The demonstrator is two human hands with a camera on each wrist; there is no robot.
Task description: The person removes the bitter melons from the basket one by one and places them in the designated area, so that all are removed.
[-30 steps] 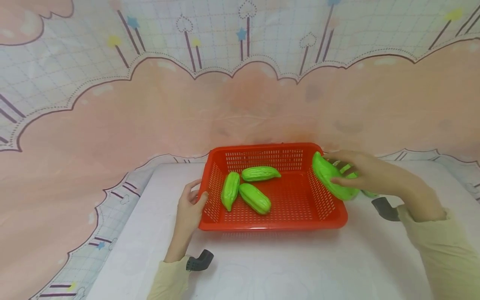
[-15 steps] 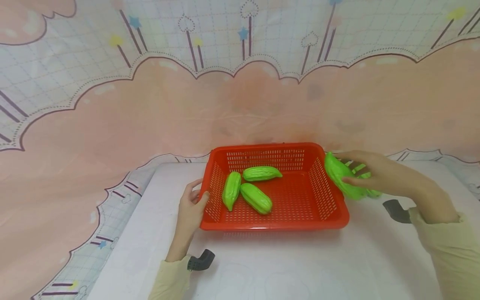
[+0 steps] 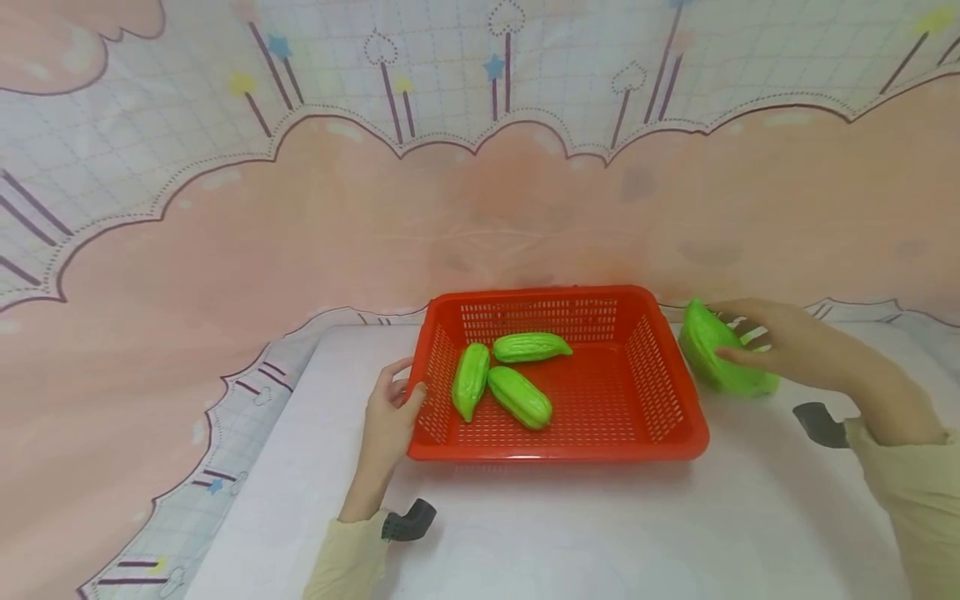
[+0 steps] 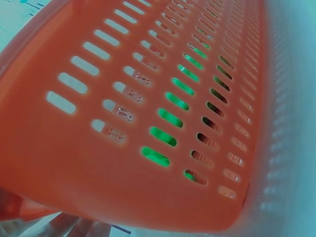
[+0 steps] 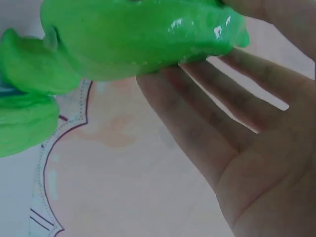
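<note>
My left hand (image 3: pixel 390 417) grips the left rim of a red plastic basket (image 3: pixel 555 452), thumb over the edge. In the left wrist view the slotted basket wall (image 4: pixel 123 182) fills most of the picture, with green showing through its slots. Beyond the basket's right side, my right hand (image 3: pixel 795 342) holds a glossy green bitter melon (image 3: pixel 708 342) between thumb and fingers. The right wrist view shows this bitter melon (image 5: pixel 138 42) across the fingertips. Inside the basket lie three more bitter melons: an upright one (image 3: pixel 471 381), a sideways one (image 3: pixel 531 347) and a slanted one (image 3: pixel 520 397).
Further green bitter melons (image 5: pixel 29 123) appear beside the held one in the right wrist view, mostly hidden behind it from the head. Under everything is a white table (image 3: pixel 570 533). A patterned pink cloth (image 3: pixel 375 225) hangs behind and along the left.
My right hand has moved right with the bitter melon, from over the basket's right rim to outside it. The left hand keeps its hold. The head view has shifted slightly.
</note>
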